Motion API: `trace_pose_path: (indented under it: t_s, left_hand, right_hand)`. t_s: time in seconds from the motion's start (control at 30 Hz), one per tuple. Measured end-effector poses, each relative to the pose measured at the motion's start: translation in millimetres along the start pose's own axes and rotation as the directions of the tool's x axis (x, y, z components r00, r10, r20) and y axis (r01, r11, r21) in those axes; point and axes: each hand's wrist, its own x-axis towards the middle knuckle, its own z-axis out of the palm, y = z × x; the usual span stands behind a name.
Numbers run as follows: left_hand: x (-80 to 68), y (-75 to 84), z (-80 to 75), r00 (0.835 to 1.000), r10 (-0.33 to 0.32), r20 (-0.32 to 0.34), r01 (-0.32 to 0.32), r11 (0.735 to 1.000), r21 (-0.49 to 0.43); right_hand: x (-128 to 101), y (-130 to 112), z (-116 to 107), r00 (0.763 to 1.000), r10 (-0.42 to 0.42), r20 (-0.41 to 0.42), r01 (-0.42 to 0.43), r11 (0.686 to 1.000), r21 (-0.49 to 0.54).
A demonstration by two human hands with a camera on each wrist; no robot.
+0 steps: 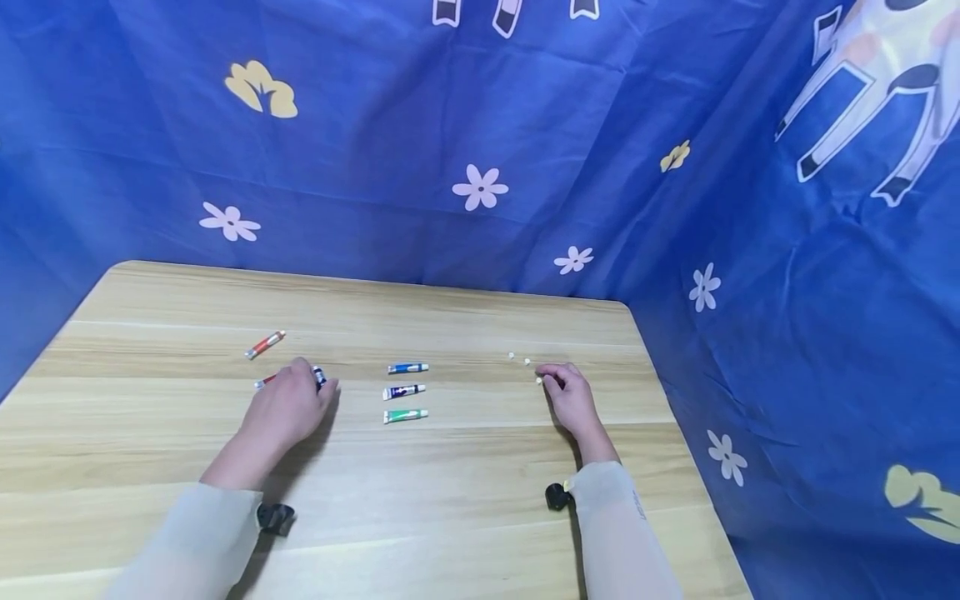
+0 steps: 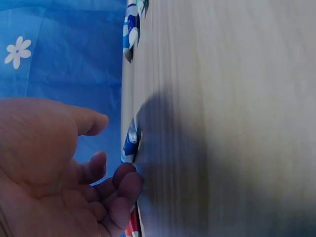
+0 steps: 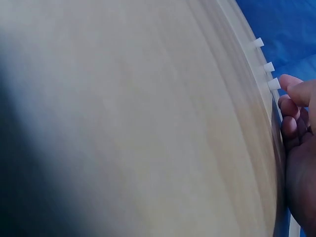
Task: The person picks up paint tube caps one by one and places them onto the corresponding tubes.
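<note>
My left hand [image 1: 288,404] hovers at a dark blue paint tube [image 1: 320,377], its thumb and fingers apart. In the left wrist view that blue tube [image 2: 131,143] lies just beyond the fingertips, not pinched. A red tube [image 1: 262,382] is partly hidden by the same hand, and an orange-red tube [image 1: 266,344] lies behind it. Over on the right, my right hand [image 1: 576,404] rests low over the table. Its fingertips are beside the nearest small white cap [image 3: 274,84], apparently without gripping it. Two more white caps [image 3: 268,66] stand farther on.
Between the hands lie a blue tube [image 1: 408,367], a purple tube [image 1: 403,391] and a green tube [image 1: 406,415], stacked in a column. The wooden table [image 1: 450,500] meets a blue patterned curtain [image 1: 360,167] at its back and right edges.
</note>
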Motion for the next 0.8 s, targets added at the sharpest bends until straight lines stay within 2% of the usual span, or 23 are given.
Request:
trace_pose_path:
  t_s: [0.2, 0.4, 0.8]
  left_hand:
    - [6.6, -3.0, -0.8, 1.000, -0.021, 0.021, 0.020, 1.000, 0.005]
    - [10.7, -3.9, -1.1, 0.998, -0.058, 0.003, 0.058, 0.998, -0.013]
    - [12.4, -7.5, 2.6, 0.999, -0.043, -0.015, 0.044, 0.999, 0.005]
  right_hand:
    - [0, 1, 0, 1.000, -0.017, 0.023, 0.017, 1.000, -0.001]
    - [0, 3, 2, 0.999, -0.044, 0.019, 0.045, 0.999, -0.006]
    - [-1, 1, 2, 0.999, -0.038, 0.003, 0.038, 0.999, -0.006]
